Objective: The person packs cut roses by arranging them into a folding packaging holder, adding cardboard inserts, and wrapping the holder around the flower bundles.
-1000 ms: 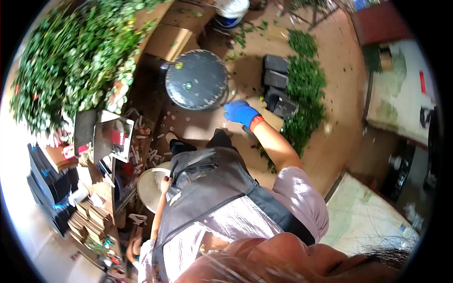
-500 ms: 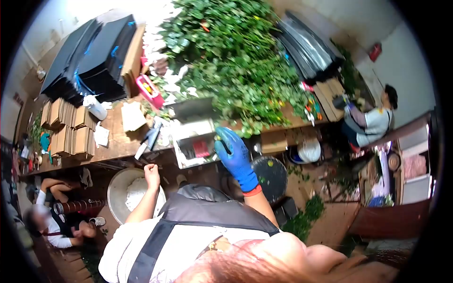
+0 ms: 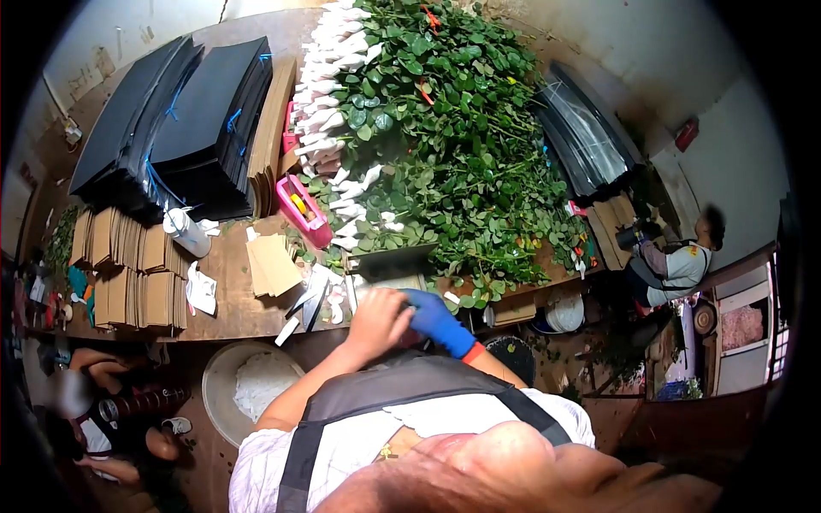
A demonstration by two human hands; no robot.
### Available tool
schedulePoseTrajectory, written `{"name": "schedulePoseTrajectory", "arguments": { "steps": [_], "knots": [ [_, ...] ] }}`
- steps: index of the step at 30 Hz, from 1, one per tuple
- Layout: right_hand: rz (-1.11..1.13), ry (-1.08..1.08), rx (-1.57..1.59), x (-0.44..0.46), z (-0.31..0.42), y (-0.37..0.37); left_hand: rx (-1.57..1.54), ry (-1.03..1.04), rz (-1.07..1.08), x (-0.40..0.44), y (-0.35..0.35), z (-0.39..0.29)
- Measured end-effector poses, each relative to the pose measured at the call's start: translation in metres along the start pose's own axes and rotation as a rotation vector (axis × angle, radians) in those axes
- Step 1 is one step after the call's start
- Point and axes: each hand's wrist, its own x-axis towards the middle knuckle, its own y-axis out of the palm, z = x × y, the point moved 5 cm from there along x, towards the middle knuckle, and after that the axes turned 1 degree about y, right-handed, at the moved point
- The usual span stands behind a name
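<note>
Currently, bare left hand (image 3: 379, 323) meets blue-gloved right hand (image 3: 438, 323); can't tell either grip's state, fingers partly hidden. Green leafy stems with white-wrapped heads (image 3: 453, 162) lie beyond on brown wooden surface (image 3: 227, 306).

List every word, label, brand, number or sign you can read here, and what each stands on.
No text in this view is readable.
White bottle: any print is too small to read.
Red item on the wall: too small and blurred.
Co-worker's white shirt: a small colored mark, too blurred to read.
</note>
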Motion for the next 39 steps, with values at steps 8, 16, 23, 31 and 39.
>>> {"name": "schedulePoseTrajectory", "arguments": {
  "steps": [8,16,23,31,39],
  "knots": [
    [-0.308,0.156,-0.826,-0.012,-0.085,-0.154,0.305,-0.279,0.41,0.001,0.051,0.022],
    [-0.258,0.144,-1.123,0.081,-0.172,-0.18,0.397,-0.371,0.232,0.0,0.048,0.018],
    [0.214,0.241,-1.15,0.229,-0.161,-0.223,0.507,-0.421,0.18,0.002,0.051,0.013],
    [-0.192,-0.099,-1.122,0.237,-0.187,-0.19,0.516,-0.467,0.159,0.004,0.053,0.015],
    [-0.155,-0.013,-0.722,0.049,-0.2,-0.149,0.515,-0.44,0.202,0.008,0.057,0.015]
  ]
}}
